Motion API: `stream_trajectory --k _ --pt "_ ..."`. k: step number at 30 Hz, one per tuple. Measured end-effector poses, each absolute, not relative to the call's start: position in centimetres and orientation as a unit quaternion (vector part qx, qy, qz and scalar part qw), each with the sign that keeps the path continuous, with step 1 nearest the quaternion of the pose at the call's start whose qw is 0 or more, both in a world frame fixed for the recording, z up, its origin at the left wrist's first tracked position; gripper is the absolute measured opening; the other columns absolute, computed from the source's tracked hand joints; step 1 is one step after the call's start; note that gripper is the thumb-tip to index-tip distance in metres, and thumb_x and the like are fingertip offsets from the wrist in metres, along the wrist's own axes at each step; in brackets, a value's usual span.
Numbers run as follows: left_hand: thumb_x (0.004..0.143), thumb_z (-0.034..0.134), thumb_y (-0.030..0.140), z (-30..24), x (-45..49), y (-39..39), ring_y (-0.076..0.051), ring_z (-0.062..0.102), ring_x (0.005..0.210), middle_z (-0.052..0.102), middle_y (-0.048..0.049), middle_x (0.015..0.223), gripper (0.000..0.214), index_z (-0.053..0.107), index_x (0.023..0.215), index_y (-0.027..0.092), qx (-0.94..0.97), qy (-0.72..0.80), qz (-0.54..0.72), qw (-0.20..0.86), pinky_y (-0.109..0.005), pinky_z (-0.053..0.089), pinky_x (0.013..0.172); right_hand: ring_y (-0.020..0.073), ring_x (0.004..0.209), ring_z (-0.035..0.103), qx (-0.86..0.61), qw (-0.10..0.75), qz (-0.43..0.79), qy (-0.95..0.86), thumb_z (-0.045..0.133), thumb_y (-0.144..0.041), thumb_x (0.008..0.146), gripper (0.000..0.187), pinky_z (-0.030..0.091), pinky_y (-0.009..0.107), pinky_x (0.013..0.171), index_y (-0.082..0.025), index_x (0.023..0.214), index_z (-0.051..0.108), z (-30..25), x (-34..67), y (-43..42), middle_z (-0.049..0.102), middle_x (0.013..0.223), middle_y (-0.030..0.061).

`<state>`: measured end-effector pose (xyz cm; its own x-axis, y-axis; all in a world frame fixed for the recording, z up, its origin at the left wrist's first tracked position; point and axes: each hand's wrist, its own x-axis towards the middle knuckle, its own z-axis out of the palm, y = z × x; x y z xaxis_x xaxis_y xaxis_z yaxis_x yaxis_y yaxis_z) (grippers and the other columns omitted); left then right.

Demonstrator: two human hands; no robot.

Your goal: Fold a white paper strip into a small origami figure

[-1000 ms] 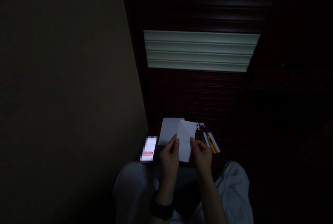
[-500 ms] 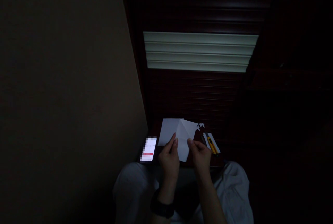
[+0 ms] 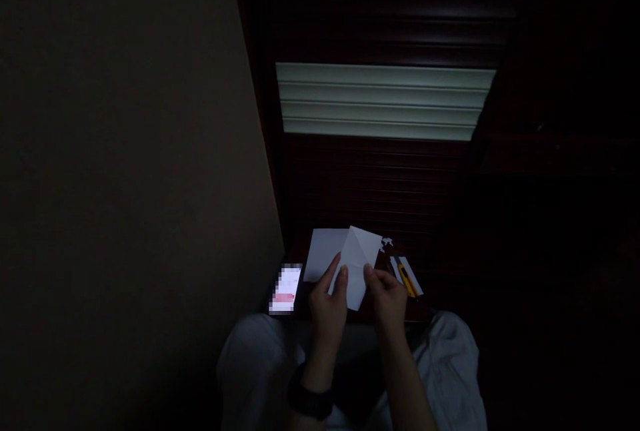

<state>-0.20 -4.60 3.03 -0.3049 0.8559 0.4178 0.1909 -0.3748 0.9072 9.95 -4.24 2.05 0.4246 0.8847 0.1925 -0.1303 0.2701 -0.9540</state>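
A creased sheet of white paper (image 3: 359,254) is held up between my two hands, its fold lines meeting near the middle. My left hand (image 3: 329,297) pinches its left edge, thumb on top. On the opposite edge, my right hand (image 3: 387,294) grips the paper between thumb and curled fingers. Behind it, another white sheet (image 3: 323,251) lies flat on the small dark table (image 3: 417,314), partly covered. Small cut-out paper shapes (image 3: 387,242) lie just past the held paper's right corner. A yellow utility knife (image 3: 407,279) rests on a white strip, right of my right hand.
A phone (image 3: 286,289) with a lit screen lies at the table's left edge. My knees (image 3: 255,351) flank the table. A plain wall (image 3: 150,151) rises on the left, and a dark slatted door (image 3: 370,171) with a pale louvred panel (image 3: 385,101) stands ahead.
The held paper has turned slightly and shifted a little right, covering more of the cut-out shapes. My left hand has moved slightly right with it; my right hand keeps nearly the same place.
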Motion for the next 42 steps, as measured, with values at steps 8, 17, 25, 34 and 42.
stream_trajectory --k 8,17,25,34,42 --pt "0.079 0.054 0.035 3.15 -0.37 -4.87 -0.022 0.055 0.104 0.062 -0.0064 0.112 0.036 0.058 0.113 0.022 0.499 0.507 0.656 0.253 -0.033 0.044 0.087 0.0119 0.052 0.049 -0.473 0.676 0.388 -0.411 0.064 -0.042 0.069 0.031 0.039 0.021 0.049 -0.011 0.071 0.066 1.99 9.82 -4.42 0.058 0.056 0.0001" --pt "0.079 0.054 0.034 2.99 -0.35 -5.05 -0.021 0.055 0.105 0.062 -0.0056 0.112 0.035 0.058 0.112 0.023 0.491 0.522 0.654 0.241 -0.032 0.043 0.090 0.0115 0.051 0.047 -0.490 0.662 0.370 -0.431 0.063 -0.042 0.069 0.032 0.037 0.021 0.048 -0.010 0.066 0.065 2.12 9.82 -4.78 0.056 0.055 0.0007" --pt "0.078 0.055 0.034 2.91 -0.44 -5.13 -0.022 0.055 0.105 0.062 -0.0055 0.111 0.034 0.059 0.111 0.023 0.477 0.529 0.661 0.236 -0.033 0.044 0.089 0.0120 0.051 0.047 -0.489 0.648 0.378 -0.445 0.062 -0.042 0.070 0.032 0.037 0.022 0.049 -0.010 0.067 0.066 1.76 9.64 -4.59 0.058 0.056 0.0013" --pt "0.076 0.059 0.035 2.68 -0.61 -4.96 -0.023 0.056 0.103 0.063 -0.0064 0.109 0.037 0.060 0.110 0.022 0.474 0.538 0.656 0.237 -0.034 0.044 0.088 0.0107 0.050 0.044 -0.497 0.648 0.361 -0.450 0.061 -0.042 0.071 0.032 0.034 0.021 0.047 -0.011 0.065 0.065 1.41 9.71 -4.61 0.054 0.054 -0.0005" --pt "0.078 0.055 0.035 2.84 -0.61 -4.98 -0.022 0.056 0.104 0.062 -0.0071 0.111 0.035 0.061 0.109 0.020 0.464 0.521 0.668 0.258 -0.034 0.045 0.088 0.0114 0.051 0.046 -0.493 0.654 0.371 -0.437 0.061 -0.042 0.071 0.032 0.036 0.021 0.049 -0.010 0.067 0.065 1.62 9.62 -4.73 0.055 0.056 0.0004"
